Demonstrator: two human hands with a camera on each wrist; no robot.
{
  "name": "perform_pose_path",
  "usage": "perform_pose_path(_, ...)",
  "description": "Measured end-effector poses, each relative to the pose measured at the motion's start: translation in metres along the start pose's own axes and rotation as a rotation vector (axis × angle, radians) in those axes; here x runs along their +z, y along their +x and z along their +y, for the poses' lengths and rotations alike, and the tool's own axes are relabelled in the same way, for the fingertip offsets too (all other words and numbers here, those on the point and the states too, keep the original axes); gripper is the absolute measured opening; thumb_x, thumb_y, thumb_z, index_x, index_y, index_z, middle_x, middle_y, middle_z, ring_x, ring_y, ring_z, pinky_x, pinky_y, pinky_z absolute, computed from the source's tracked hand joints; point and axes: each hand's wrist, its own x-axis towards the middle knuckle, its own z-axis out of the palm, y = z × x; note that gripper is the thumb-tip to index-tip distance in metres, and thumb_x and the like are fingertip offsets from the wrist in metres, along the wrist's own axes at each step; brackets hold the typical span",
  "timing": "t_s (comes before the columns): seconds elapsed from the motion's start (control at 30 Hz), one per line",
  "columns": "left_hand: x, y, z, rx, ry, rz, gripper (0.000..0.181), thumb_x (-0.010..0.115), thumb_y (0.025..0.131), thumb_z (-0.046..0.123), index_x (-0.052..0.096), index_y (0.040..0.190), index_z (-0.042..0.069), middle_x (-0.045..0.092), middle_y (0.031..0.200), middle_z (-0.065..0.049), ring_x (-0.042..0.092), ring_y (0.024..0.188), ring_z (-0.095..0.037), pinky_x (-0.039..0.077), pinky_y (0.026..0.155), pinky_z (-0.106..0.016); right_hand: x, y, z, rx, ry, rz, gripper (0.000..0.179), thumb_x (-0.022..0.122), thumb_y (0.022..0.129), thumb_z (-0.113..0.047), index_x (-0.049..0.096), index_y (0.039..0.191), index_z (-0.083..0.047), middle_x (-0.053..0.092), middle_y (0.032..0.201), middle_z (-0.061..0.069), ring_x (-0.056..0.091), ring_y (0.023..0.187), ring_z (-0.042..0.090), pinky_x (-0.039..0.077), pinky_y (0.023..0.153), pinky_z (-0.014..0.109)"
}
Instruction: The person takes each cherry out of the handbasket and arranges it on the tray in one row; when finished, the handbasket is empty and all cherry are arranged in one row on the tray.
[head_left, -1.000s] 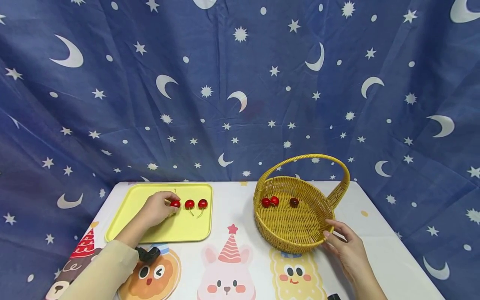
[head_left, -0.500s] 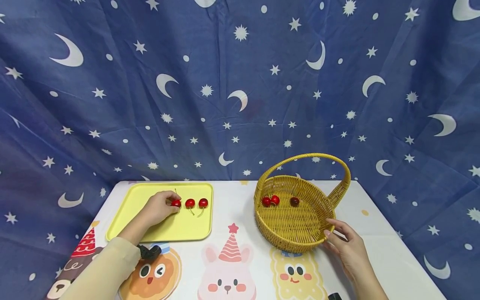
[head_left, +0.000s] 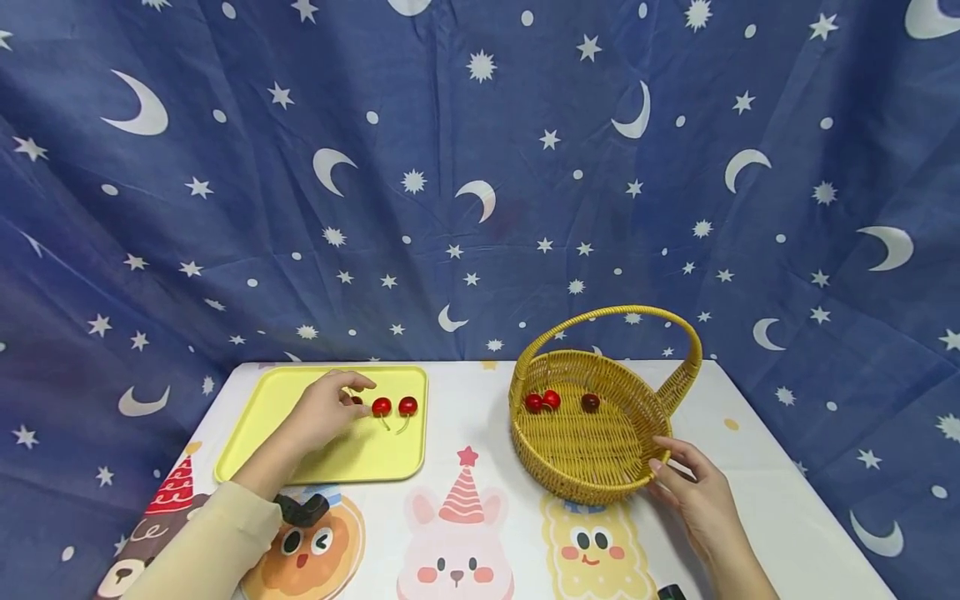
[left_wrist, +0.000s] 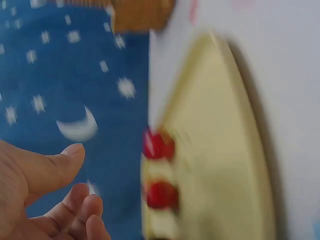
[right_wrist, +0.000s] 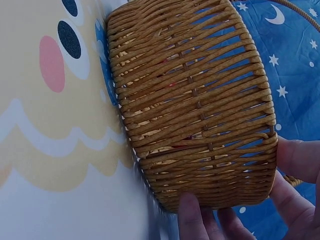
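Head: Left hand (head_left: pixel 324 412), above yellow tray (head_left: pixel 382 467), worktop's (head_left: pixel 472 408) 10 o'clock; grip parted, a half-hidden cherry (head_left: pixel 356 402) in the gap; neighbouring cherries (head_left: pixel 407 406) at its 3 o'clock. Handling, as judged: raise fingers straight up without nudging the row; keep basket (head_left: pixel 551 477) steady. Right hand (head_left: pixel 699 493) pinches the basket rim at 4 o'clock.
Left wrist: Blurred; grip apparently wide, holding nothing.
Right wrist: Fingers (right_wrist: pixel 190 220) against wicker wall, 5 o'clock.
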Motion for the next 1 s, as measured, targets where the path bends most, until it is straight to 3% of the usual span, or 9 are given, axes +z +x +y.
perform_pose_path(0.1, 0.010, -0.006, 0.033, 0.074, -0.039, -0.005, 0.037, 0.082, 0.093, 0.005, 0.075, 0.129, 0.011, 0.068, 0.128, -0.015, 0.061, 0.091, -0.020, 0.051, 0.067, -0.030, -0.001, 0.000, 0.000, 0.001, -0.001, 0.005, 0.043, 0.071, 0.102, -0.005, 0.062, 0.145, -0.003, 0.042, 0.144, 0.016, 0.068, 0.099, -0.001, 0.064, 0.085, 0.024)
perform_pose_path(0.23, 0.033, -0.017, 0.085, 0.244, -0.083, -0.067, 0.036, 0.085, 0.089, 0.003, 0.077, 0.121, 0.017, 0.072, 0.118, -0.005, 0.066, 0.093, -0.018, 0.055, 0.071, -0.028, -0.001, -0.001, 0.000, 0.006, -0.013, 0.005, 0.044, 0.071, 0.102, -0.005, 0.061, 0.145, -0.003, 0.039, 0.150, 0.019, 0.067, 0.099, 0.000, 0.064, 0.086, 0.024)
perform_pose_path(0.37, 0.064, -0.026, 0.136, 0.417, -0.121, -0.204, 0.037, 0.085, 0.090, 0.005, 0.075, 0.124, 0.018, 0.074, 0.120, 0.002, 0.070, 0.103, -0.020, 0.060, 0.088, -0.032, -0.001, -0.001, 0.001, 0.017, -0.024, 0.001, 0.046, 0.071, 0.102, -0.006, 0.061, 0.147, -0.004, 0.034, 0.157, 0.022, 0.067, 0.101, 0.000, 0.064, 0.087, 0.024)
perform_pose_path(0.53, 0.108, -0.018, 0.185, 0.508, -0.081, -0.354, 0.048, 0.082, 0.095, 0.016, 0.066, 0.141, 0.018, 0.071, 0.136, 0.004, 0.066, 0.122, -0.017, 0.056, 0.107, -0.035, -0.001, -0.001, 0.001, 0.023, -0.018, -0.006, 0.045, 0.071, 0.103, -0.007, 0.062, 0.146, -0.007, 0.035, 0.158, 0.021, 0.067, 0.103, 0.001, 0.064, 0.087, 0.024)
perform_pose_path(0.63, 0.130, -0.004, 0.202, 0.490, -0.036, -0.358, 0.056, 0.082, 0.096, 0.021, 0.061, 0.147, 0.022, 0.065, 0.145, 0.005, 0.062, 0.131, -0.017, 0.053, 0.109, -0.033, 0.000, 0.000, 0.002, 0.018, -0.009, -0.006, 0.044, 0.072, 0.102, -0.006, 0.063, 0.145, -0.006, 0.037, 0.155, 0.021, 0.068, 0.105, 0.003, 0.064, 0.086, 0.024)
perform_pose_path(0.7, 0.145, 0.008, 0.209, 0.462, -0.028, -0.355, 0.060, 0.082, 0.096, 0.023, 0.057, 0.151, 0.023, 0.059, 0.153, 0.001, 0.059, 0.138, -0.021, 0.051, 0.114, -0.039, -0.001, 0.000, 0.002, 0.015, -0.007, -0.008, 0.043, 0.072, 0.102, -0.006, 0.064, 0.144, -0.007, 0.038, 0.153, 0.020, 0.068, 0.105, 0.004, 0.064, 0.086, 0.024)
perform_pose_path(0.87, 0.184, 0.037, 0.220, 0.299, -0.037, -0.374, 0.071, 0.082, 0.096, 0.021, 0.049, 0.159, 0.024, 0.045, 0.166, -0.005, 0.049, 0.151, -0.027, 0.047, 0.121, -0.049, -0.002, 0.000, 0.002, 0.013, -0.003, -0.006, 0.042, 0.074, 0.101, -0.006, 0.066, 0.142, -0.008, 0.046, 0.144, 0.016, 0.070, 0.103, 0.004, 0.065, 0.086, 0.026)
perform_pose_path(1.0, 0.203, 0.050, 0.223, 0.203, -0.015, -0.408, 0.077, 0.083, 0.094, 0.018, 0.047, 0.161, 0.022, 0.041, 0.166, -0.007, 0.045, 0.152, -0.028, 0.050, 0.116, -0.045, -0.003, 0.000, 0.001, 0.009, -0.028, -0.004, 0.047, 0.073, 0.101, -0.007, 0.061, 0.146, -0.003, 0.044, 0.147, 0.018, 0.069, 0.104, 0.004, 0.065, 0.087, 0.026)
